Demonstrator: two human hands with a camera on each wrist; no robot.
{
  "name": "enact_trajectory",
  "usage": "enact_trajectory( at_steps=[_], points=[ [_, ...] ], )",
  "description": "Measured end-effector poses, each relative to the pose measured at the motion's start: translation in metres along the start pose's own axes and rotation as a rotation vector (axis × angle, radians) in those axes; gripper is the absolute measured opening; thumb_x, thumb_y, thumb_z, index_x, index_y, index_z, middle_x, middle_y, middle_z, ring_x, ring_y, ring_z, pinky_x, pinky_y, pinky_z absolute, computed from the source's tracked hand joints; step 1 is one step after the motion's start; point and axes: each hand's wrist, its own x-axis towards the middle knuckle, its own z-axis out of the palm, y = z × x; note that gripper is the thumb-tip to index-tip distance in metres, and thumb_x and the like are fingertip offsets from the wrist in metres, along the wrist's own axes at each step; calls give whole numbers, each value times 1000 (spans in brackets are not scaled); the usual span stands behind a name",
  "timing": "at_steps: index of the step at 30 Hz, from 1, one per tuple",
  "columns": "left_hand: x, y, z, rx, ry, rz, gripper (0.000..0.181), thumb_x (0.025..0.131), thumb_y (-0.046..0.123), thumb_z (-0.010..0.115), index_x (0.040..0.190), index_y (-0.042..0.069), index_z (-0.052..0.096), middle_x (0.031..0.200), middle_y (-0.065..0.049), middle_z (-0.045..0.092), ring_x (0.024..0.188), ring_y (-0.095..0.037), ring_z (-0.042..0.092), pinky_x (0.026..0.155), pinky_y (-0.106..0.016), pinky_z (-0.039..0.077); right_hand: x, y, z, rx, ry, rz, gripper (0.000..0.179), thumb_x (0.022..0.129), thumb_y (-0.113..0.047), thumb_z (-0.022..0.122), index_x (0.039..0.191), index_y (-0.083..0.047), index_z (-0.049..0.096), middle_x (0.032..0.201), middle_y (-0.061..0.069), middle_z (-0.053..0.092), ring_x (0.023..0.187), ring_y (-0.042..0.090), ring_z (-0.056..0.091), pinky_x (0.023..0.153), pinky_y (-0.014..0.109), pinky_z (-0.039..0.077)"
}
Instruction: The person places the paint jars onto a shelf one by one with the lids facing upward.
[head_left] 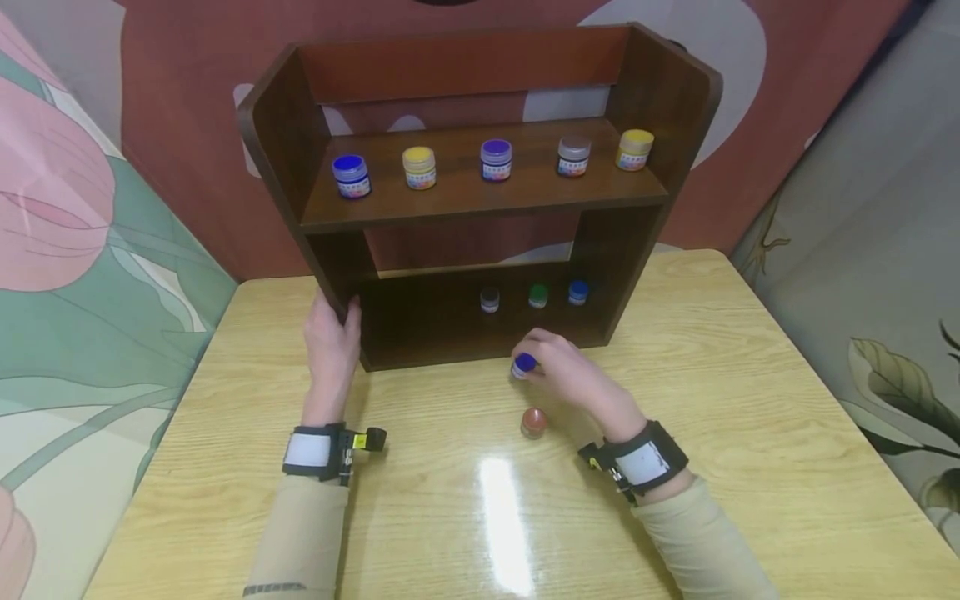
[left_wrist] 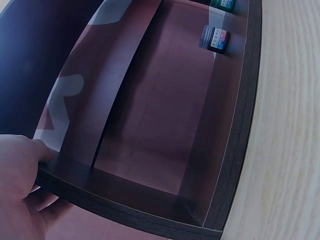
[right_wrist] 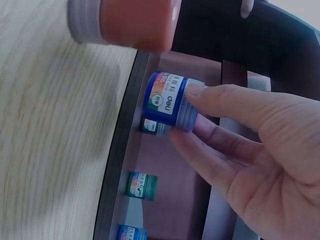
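Observation:
My left hand [head_left: 332, 346] grips the left side panel of a dark brown wooden shelf [head_left: 427, 325], thumb on the inner face and fingers around the outside in the left wrist view. In front of the lower board, my right hand [head_left: 566, 371] pinches a dark blue paint jar [right_wrist: 167, 97] by its lid between thumb and fingers. The jar is upright in the head view, just off the shelf's front edge. Nearer to me, a red-orange paint jar [head_left: 534, 422] stands on the table; it looms large in the right wrist view.
On the lower board stand a black jar [head_left: 490, 300], a green jar [head_left: 537, 296] and a blue jar [head_left: 577, 292]. Several jars line the upper board, among them a purple one [head_left: 496, 160] and a yellow one [head_left: 634, 150]. A patterned cloth [head_left: 180, 167] hangs behind the table [head_left: 750, 400].

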Motion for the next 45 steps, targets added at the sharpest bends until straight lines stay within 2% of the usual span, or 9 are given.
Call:
enact_trajectory(
  at_steps=[5, 19, 30, 39, 45],
  points=[
    [0, 1, 0, 8, -13, -12, 33, 99, 18, 61, 122, -4, 55, 116, -28, 66, 112, -45, 64, 95, -58, 52, 1, 7, 0, -2, 45, -25, 27, 84, -5, 78, 110, -2, 72, 114, 14, 68, 105, 28, 68, 92, 38, 59],
    [1, 1, 0, 1, -11, -25, 33, 99, 17, 60, 124, -3, 55, 119, -27, 65, 114, -45, 63, 97, -58, 52, 4, 10, -1, -9, 98, -43, 29, 85, -4, 77, 113, 0, 71, 115, 17, 69, 108, 32, 68, 95, 43, 58],
    [1, 0, 0, -2, -14, -29, 34, 99, 18, 61, 124, -4, 54, 118, -28, 65, 113, -45, 64, 97, -57, 52, 6, 11, 1, -34, 130, -57, 32, 86, -5, 76, 116, -1, 71, 119, 19, 67, 110, 33, 67, 95, 43, 58],
    [0, 0, 1, -9, 20, -19, 33, 96, 15, 61, 120, -6, 55, 114, -29, 65, 111, -47, 63, 95, -58, 51, 7, 13, 2, -38, 149, -63, 33, 86, -4, 76, 118, -1, 70, 120, 19, 67, 111, 33, 68, 95, 42, 58],
    [-1, 1, -1, -14, 4, -20, 34, 97, 16, 62, 122, -6, 55, 116, -30, 65, 112, -47, 63, 97, -58, 51, 6, 14, 3, -36, 156, -62, 33, 86, -3, 75, 118, -1, 70, 120, 19, 67, 110, 33, 68, 96, 42, 58]
  ],
)
